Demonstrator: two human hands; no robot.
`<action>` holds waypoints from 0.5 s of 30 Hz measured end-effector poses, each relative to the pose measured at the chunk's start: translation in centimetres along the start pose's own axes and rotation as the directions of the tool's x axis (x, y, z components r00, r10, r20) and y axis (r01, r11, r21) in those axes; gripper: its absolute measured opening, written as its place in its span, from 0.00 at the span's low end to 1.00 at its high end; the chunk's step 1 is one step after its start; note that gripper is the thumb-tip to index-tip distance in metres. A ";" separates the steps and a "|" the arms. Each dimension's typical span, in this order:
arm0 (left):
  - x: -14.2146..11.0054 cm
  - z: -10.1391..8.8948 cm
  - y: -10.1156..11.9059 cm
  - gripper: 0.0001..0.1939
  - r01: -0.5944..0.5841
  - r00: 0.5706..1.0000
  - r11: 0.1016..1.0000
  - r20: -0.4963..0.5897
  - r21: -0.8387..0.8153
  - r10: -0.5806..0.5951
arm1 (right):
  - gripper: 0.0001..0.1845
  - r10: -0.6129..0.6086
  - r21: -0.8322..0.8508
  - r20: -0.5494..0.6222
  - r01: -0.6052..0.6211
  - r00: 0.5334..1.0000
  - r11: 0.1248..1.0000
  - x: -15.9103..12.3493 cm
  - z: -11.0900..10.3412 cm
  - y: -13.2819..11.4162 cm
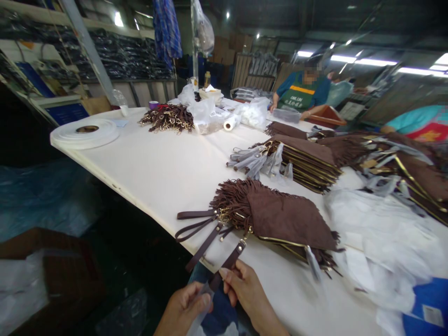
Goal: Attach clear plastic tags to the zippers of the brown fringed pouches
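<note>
While both hands are working at the bottom centre of the frame, the left hand (184,309) is pinching a thin clear plastic sleeve (202,303) and the right hand (245,291) is gripping the end of a brown wrist strap (227,265), fingers closed narrow on it. Strap end is sitting right at the sleeve mouth, off the table edge (196,254).

Strap is running up to a gold clip on the brown fringed pouch (280,217), which is lying on top of a small stack at centre frame, just above the hands. Other straps (196,226) from the same stack are hanging loose over the edge to the left.

Risks as I'm judging them:
- pulling on the strap is likely dragging the top pouch off the stack, since it's lying loose
- loose straps next to it are tangling with the one in hand
- sleeve is thin, so forcing the strap in skewed could be splitting it

Further up: second stack of pouches (308,161) at centre right with straps already wrapped, loose white plastic bags (378,233) at right. Upper left, a white tape roll (86,133) and a pile of clips and straps (168,117). Another person in a green apron (301,93) is working at the far end, top right.
</note>
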State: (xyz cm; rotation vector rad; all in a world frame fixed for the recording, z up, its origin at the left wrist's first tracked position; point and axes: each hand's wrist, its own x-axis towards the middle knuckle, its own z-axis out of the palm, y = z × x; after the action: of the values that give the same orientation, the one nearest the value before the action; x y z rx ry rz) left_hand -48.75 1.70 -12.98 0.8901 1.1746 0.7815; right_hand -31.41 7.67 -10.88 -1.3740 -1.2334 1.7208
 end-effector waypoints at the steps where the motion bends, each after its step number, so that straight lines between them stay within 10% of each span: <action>1: 0.2 0.1 0.1 0.23 -0.006 1.000 1.000 0.003 0.015 0.006 | 0.17 0.003 0.006 -0.001 -0.003 1.000 1.000 0.0 0.0 0.1; 9: 2.2 1.4 1.5 0.22 -0.003 0.999 0.999 0.040 0.040 0.002 | 0.18 0.068 0.060 0.079 -0.072 0.995 0.996 -0.2 -0.6 0.9; 15: 3.0 0.7 0.5 0.26 0.019 0.997 0.989 0.075 0.144 -0.030 | 0.26 -0.004 0.210 -0.353 0.083 0.936 0.974 1.8 -3.6 -1.2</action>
State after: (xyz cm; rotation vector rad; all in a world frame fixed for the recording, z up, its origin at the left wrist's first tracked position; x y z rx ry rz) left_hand -47.46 4.43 -13.67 1.0138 1.1820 0.6433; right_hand -28.54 10.79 -10.59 -1.4289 -0.8403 1.4519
